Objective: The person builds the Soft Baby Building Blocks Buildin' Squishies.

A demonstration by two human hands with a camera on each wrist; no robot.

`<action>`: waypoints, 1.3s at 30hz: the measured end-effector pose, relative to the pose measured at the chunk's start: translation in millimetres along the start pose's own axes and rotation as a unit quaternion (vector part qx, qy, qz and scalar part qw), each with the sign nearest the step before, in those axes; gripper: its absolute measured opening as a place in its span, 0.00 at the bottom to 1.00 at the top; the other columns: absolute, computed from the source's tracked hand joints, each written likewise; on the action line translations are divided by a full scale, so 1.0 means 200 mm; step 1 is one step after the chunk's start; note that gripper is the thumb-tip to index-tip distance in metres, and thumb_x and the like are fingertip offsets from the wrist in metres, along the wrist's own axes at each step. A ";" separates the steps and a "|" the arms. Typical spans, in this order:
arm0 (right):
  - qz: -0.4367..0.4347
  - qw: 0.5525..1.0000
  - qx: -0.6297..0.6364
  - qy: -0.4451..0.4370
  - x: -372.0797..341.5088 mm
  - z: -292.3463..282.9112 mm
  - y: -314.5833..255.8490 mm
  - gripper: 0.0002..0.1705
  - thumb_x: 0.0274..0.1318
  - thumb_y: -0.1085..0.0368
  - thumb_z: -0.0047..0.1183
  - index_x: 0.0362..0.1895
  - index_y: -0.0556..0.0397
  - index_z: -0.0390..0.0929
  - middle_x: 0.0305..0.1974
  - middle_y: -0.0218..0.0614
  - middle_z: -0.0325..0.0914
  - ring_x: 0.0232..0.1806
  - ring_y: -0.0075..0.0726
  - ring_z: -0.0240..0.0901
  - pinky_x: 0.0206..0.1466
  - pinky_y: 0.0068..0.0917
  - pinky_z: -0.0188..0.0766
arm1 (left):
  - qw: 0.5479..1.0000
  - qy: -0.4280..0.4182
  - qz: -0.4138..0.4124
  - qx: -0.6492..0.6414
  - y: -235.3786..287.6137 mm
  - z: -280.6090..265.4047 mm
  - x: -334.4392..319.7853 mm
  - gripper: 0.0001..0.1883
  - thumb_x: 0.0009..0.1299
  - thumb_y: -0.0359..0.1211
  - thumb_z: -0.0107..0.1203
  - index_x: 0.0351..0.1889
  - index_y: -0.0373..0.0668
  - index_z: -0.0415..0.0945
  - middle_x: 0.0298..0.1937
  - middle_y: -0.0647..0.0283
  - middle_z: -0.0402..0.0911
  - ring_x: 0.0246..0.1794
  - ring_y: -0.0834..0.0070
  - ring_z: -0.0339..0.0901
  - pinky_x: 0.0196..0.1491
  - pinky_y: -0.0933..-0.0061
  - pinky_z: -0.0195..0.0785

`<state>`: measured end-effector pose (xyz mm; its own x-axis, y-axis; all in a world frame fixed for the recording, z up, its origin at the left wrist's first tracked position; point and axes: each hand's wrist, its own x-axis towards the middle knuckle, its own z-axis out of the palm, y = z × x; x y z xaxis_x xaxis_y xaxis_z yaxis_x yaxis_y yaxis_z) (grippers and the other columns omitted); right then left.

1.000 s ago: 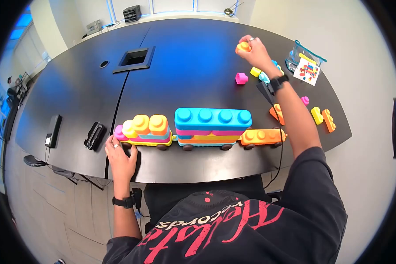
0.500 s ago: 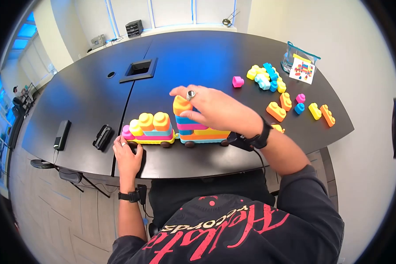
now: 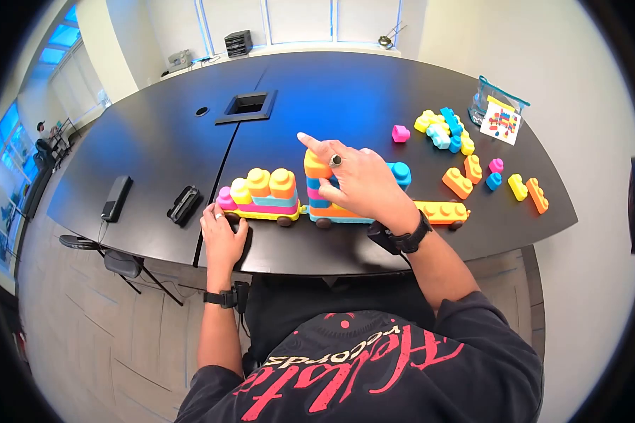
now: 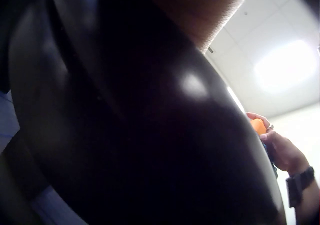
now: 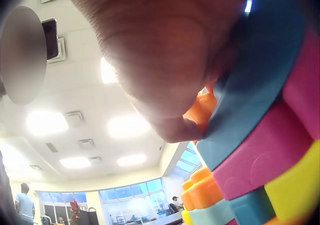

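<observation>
A train of building blocks stands in three cars along the near side of the table. My right hand (image 3: pixel 363 180) holds an orange block (image 3: pixel 316 163) at the left end of the long blue brick (image 3: pixel 400 173) on top of the middle car. Thumb and fingers are around that block in the left wrist view too, and the index finger points out past it. My left hand (image 3: pixel 223 238) rests against the left end of the front car (image 3: pixel 268 206), its fingertips beside the pink block (image 3: pixel 226 199). The low orange rear car (image 3: pixel 441 212) is partly behind my right hand.
Loose yellow and blue blocks (image 3: pixel 439 134) lie in a heap at the back right, with several orange, pink and yellow ones nearer. A clear bag (image 3: pixel 483 102) and a picture card (image 3: pixel 501 124) stand behind. Left are a black case (image 3: pixel 183 206) and a dark device (image 3: pixel 117 199).
My right hand has come from the back right to the middle car, carrying the orange block onto its left end. My left hand stays at the front car.
</observation>
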<state>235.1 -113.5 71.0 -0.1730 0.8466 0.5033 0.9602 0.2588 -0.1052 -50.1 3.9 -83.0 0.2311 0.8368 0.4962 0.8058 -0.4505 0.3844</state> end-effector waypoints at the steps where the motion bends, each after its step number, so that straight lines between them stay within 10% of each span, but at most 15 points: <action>1: 0.005 1.000 0.000 0.002 -0.01 0.02 0.00 0.44 0.54 0.56 0.57 0.76 0.33 0.58 0.51 0.37 0.76 0.40 0.44 0.80 0.43 0.37 0.72 | 1.000 -0.002 0.005 0.000 0.00 0.00 0.00 0.36 0.64 0.40 0.63 0.66 0.27 0.64 0.64 0.43 0.67 0.63 0.46 0.66 0.67 0.50 0.61; 8: -0.044 0.987 -0.045 0.147 -0.20 -0.08 -0.01 0.52 0.51 0.47 0.64 0.79 0.29 0.54 0.73 0.39 0.60 0.70 0.48 0.60 0.68 0.69 0.51 | 1.000 0.005 0.019 0.011 -0.06 0.03 0.01 0.37 0.64 0.39 0.64 0.65 0.26 0.64 0.63 0.39 0.67 0.62 0.41 0.65 0.67 0.48 0.59; 12: 0.063 0.983 -0.094 0.148 -0.51 -0.17 0.18 0.50 0.54 0.47 0.62 0.79 0.30 0.54 0.73 0.39 0.59 0.69 0.48 0.61 0.68 0.60 0.55 | 0.999 -0.007 0.030 0.026 -0.10 0.05 0.01 0.38 0.66 0.41 0.63 0.68 0.27 0.62 0.65 0.38 0.66 0.63 0.41 0.64 0.67 0.47 0.58; 15: 0.249 0.966 -0.051 0.055 -0.76 -0.21 0.41 0.58 0.56 0.42 0.61 0.81 0.47 0.43 0.73 0.44 0.60 0.71 0.49 0.61 0.64 0.51 0.64 | 1.000 -0.014 0.010 0.023 -0.06 0.02 0.00 0.37 0.69 0.41 0.62 0.70 0.30 0.62 0.63 0.42 0.67 0.63 0.44 0.65 0.66 0.49 0.59; 20: 0.485 0.864 -0.050 -0.127 -1.08 -0.32 0.62 0.58 0.61 0.32 0.53 0.82 0.45 0.39 0.71 0.47 0.66 0.72 0.56 0.61 0.67 0.60 0.62 | 0.999 -0.018 0.029 0.025 -0.08 0.02 0.00 0.36 0.68 0.38 0.62 0.70 0.31 0.61 0.63 0.42 0.67 0.62 0.45 0.65 0.65 0.49 0.59; 28: 0.486 0.847 -0.033 -0.215 -1.23 -0.25 0.70 0.71 0.51 0.39 0.67 0.82 0.45 0.26 0.68 0.58 0.67 0.73 0.64 0.61 0.69 0.59 0.63 | 0.997 -0.034 0.045 0.058 -0.12 0.03 -0.01 0.34 0.73 0.41 0.58 0.70 0.30 0.60 0.63 0.42 0.67 0.63 0.44 0.64 0.66 0.49 0.57; 39: 0.471 0.852 -0.120 -0.196 -1.20 -0.17 0.70 0.57 0.47 0.38 0.68 0.76 0.47 0.58 0.72 0.53 0.64 0.68 0.60 0.68 0.61 0.55 0.72 | 0.996 -0.039 0.043 0.073 -0.12 0.03 -0.01 0.32 0.75 0.40 0.56 0.70 0.29 0.59 0.65 0.40 0.64 0.63 0.42 0.64 0.66 0.47 0.57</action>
<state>418.2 -296.5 -36.4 0.6838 0.7288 -0.0366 0.7230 -0.6834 -0.1010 -67.4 14.6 -98.2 0.3392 0.8214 0.4585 0.8509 -0.4757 0.2229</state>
